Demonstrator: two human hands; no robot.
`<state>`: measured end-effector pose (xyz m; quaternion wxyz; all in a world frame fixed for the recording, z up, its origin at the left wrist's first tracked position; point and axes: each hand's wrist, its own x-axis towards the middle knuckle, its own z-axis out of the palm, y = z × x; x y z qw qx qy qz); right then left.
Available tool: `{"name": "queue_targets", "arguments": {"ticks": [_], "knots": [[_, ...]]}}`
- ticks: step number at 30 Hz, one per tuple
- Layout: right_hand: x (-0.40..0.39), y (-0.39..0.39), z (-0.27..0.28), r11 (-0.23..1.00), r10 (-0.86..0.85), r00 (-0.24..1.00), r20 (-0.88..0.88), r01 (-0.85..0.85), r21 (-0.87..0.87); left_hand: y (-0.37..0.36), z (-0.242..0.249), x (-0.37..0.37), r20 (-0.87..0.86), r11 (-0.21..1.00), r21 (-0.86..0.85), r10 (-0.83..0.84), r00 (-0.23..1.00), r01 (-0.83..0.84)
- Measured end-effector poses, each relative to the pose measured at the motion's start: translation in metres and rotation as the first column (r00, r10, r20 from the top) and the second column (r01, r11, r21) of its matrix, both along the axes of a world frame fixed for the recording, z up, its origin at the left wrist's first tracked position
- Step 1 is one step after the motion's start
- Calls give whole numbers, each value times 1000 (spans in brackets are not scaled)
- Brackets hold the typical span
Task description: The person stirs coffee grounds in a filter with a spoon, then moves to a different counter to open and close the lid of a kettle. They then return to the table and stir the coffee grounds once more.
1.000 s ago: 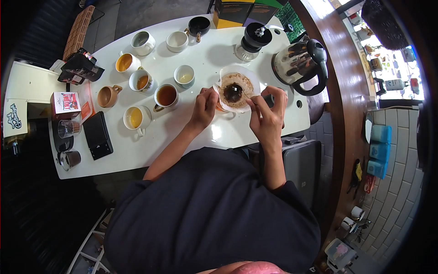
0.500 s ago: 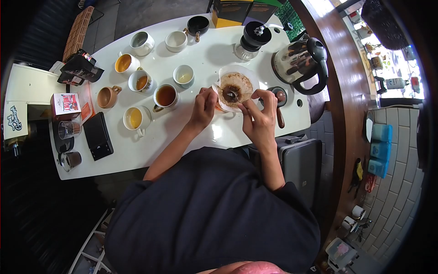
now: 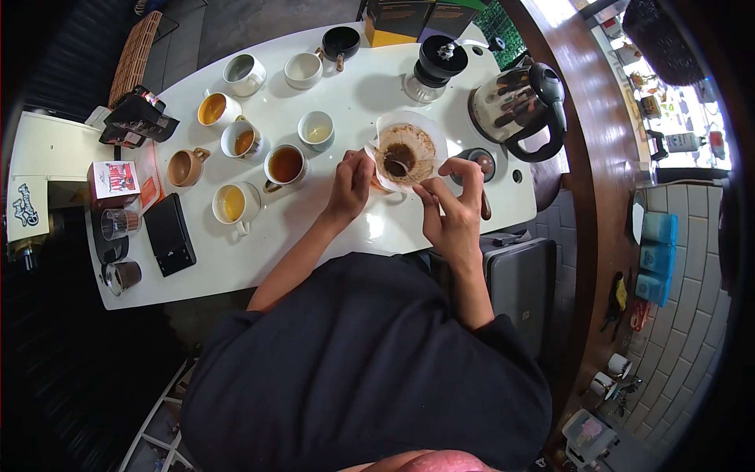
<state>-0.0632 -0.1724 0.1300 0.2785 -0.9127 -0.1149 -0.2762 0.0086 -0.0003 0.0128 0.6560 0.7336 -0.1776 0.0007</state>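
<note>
A white paper filter (image 3: 409, 135) with wet brown coffee grounds (image 3: 399, 155) inside stands open near the table's front edge. The bowl of a spoon (image 3: 399, 167) shows in the grounds. My left hand (image 3: 351, 182) is closed at the filter's left rim, its fingertips pressed together there. On the right, my right hand (image 3: 454, 206) pinches at the filter's lower right rim, where the spoon's handle seems to run; the handle itself is mostly hidden. Just left of my left hand sits a cup of reddish-brown liquid (image 3: 285, 164).
Several cups, one a brown cup (image 3: 185, 167), spread over the white table (image 3: 314, 259). A hand grinder (image 3: 432, 71) and a glass kettle (image 3: 515, 110) stand behind and right. A black scale (image 3: 171, 234) lies left. A round dark tool (image 3: 480, 164) is beside my right hand.
My right hand has shifted slightly down and right, with its fingers turned a little. The spoon's bowl sits differently in the grounds. My left hand has stayed in place.
</note>
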Motion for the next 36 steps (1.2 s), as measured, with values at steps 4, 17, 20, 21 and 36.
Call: {"name": "queue_targets", "arguments": {"ticks": [4,17,20,21,36], "knots": [[-2,-5,3,997,-14,1000,-5,15,70,0,0,0,14,1000,-6,6,1000,-6],[12,-1,-11,999,-36,998,-45,38,39,-1,0,1,19,1000,-22,3,1000,-3],[14,-3,-12,999,-45,998,-35,46,23,-1,-2,1,33,1000,-30,11,999,-10],[14,-4,-12,999,-46,998,-35,47,22,-1,-1,1,26,999,-31,8,1000,-7],[15,-6,-7,993,-89,993,83,95,-66,-1,2,1,-10,1000,-7,0,1000,0]]}}
